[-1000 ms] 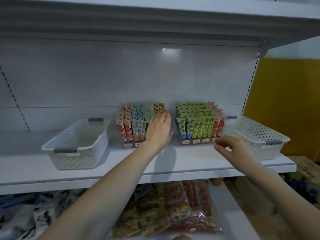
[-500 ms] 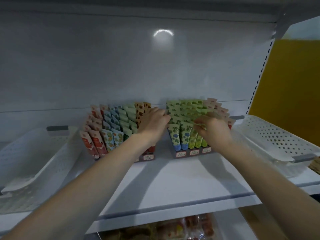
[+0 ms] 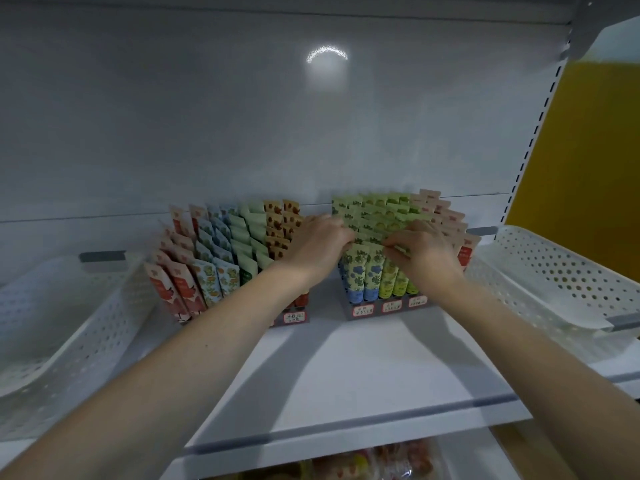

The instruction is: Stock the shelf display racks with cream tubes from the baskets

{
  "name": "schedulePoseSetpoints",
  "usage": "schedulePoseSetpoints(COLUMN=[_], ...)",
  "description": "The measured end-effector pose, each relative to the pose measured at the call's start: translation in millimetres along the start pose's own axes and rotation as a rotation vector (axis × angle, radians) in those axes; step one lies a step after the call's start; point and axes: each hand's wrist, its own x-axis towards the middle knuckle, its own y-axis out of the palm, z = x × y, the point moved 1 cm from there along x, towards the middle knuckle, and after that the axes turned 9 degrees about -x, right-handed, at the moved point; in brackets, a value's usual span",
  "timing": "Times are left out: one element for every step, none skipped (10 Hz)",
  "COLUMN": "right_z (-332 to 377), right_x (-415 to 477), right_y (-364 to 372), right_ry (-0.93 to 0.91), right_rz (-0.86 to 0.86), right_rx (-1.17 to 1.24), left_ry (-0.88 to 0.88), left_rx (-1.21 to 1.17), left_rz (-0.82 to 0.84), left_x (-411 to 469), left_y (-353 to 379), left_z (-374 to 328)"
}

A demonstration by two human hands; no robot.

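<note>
Currently, right hand (image 3: 426, 251) fingers (image 3: 393, 244) are together, pinching the top of a green tube (image 3: 401, 250) in the right rack (image 3: 388, 308). Left hand (image 3: 318, 245) fingers (image 3: 341, 233) are bent, tips on the tubes (image 3: 356, 233) of the same rack; grip cannot be told. Left rack (image 3: 294, 317) stands just beside it, filled. Both racks are at the shelf (image 3: 346, 375) back edge. Left basket (image 3: 69, 306) and right basket (image 3: 554, 271) flank them at the shelf ends.

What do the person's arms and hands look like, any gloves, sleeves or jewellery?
No gloves on the left hand or the right hand. The left forearm and right forearm show no sleeve within the frame, and neither wrist carries a watch or bracelet. Rings: too blurred to tell.
</note>
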Motion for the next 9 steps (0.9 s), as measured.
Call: schedulePoseSetpoints(right_z=[-3,-3,-3,-2,-2,-1,-1,-1,-4], right_x=[0,-1,-1,-1,0,1,3,1,0], right_y=[1,1,2,1,-1,-2,-2,-2,1], right_ry=[0.006,0.012,0.011,0.008,0.014,0.019,0.017,0.008,0.015], right_rz=[0.003,-0.002,-0.003,0.007,0.027,0.033,0.03,0.011,-0.025], right_rx=[0.011,0.02,0.022,0.01,0.003,0.008,-0.001,0.003,0.0], left_ry=[-0.019,-0.04,-0.046,-0.041,-0.04,-0.044,-0.043,-0.067,-0.079], left_rx=[-0.016,-0.025,-0.031,-0.028,-0.048,-0.058,-0.045,-0.043,-0.019], left_rz=[-0.004,0.018,0.028,0.031,0.031,0.033,0.041,0.049,-0.027], left_x=[1,3,5,5,4,4,5,2,-3], left_y=[0,0,1,0,-2,-5,-6,-9,-14], left_z=[0,0,0,0,1,1,1,-1,-5])
